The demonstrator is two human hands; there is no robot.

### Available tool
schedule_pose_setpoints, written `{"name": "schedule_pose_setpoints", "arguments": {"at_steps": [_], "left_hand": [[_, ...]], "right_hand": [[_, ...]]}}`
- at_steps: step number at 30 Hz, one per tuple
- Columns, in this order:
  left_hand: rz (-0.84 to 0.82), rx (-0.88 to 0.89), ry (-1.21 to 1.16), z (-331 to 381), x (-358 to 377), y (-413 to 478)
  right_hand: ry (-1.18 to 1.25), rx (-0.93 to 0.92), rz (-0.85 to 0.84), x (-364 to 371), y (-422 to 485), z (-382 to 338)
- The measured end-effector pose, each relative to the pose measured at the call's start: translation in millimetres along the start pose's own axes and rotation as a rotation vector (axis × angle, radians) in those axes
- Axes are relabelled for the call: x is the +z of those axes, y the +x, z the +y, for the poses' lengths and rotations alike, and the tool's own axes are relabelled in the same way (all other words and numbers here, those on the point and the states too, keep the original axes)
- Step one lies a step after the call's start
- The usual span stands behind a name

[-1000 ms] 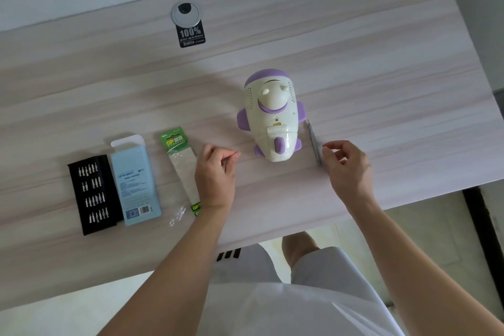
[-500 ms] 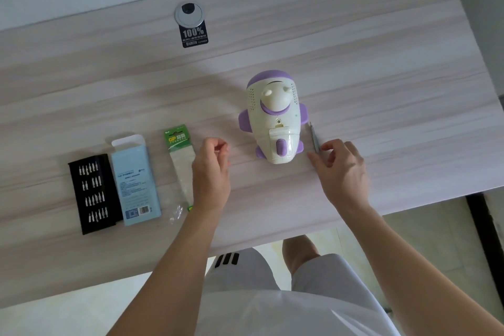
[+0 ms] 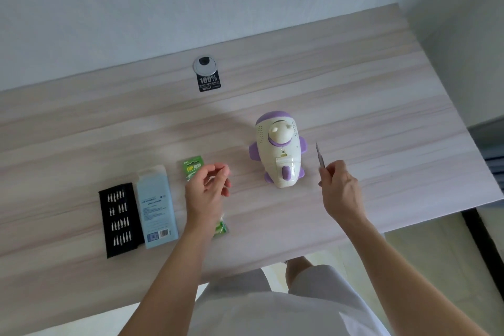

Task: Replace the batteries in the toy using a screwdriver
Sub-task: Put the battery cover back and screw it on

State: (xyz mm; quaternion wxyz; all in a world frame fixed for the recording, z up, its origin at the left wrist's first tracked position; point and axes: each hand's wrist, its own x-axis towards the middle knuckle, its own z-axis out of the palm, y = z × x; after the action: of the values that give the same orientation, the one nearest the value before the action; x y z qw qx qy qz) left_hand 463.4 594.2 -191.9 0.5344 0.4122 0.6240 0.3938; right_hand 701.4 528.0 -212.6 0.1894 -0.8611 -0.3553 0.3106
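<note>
A white and purple toy point(image 3: 278, 148) lies on the wooden table point(image 3: 381, 106). To its right, my right hand point(image 3: 339, 191) pinches a thin grey screwdriver point(image 3: 319, 155) whose tip points away from me, lifted off the table. My left hand point(image 3: 207, 191) hovers left of the toy with fingers loosely curled and holds nothing. It partly covers a green battery pack point(image 3: 193, 165); the pack's lower end shows under my wrist.
A black tray of screwdriver bits point(image 3: 120, 219) and a pale blue box point(image 3: 156, 206) lie at the left. A round cable grommet point(image 3: 205, 65) with a black sticker point(image 3: 208, 82) sits at the back. The table's front edge runs close to my body.
My right hand has picked the screwdriver up from the table beside the toy. My left hand has drifted left, over the battery pack. The camera view has tilted upward.
</note>
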Motion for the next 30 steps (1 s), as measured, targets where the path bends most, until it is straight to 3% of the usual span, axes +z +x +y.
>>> {"name": "schedule_pose_setpoints", "arguments": {"at_steps": [8, 14, 22, 30], "left_hand": [[-0.166, 0.135, -0.087, 41, 7, -7], [-0.159, 0.190, -0.067, 48, 24, -13], [-0.023, 0.168, 0.043, 47, 51, -24], [0.060, 0.284, 0.172, 36, 77, -31]], "right_hand": [[0.465, -0.030, 0.094, -33, -29, -31], [0.768, -0.016, 0.061, -33, -36, -45], [0.876, -0.074, -0.146, -32, -8, -47], [0.968, -0.189, -0.258, -22, 15, -46]]}}
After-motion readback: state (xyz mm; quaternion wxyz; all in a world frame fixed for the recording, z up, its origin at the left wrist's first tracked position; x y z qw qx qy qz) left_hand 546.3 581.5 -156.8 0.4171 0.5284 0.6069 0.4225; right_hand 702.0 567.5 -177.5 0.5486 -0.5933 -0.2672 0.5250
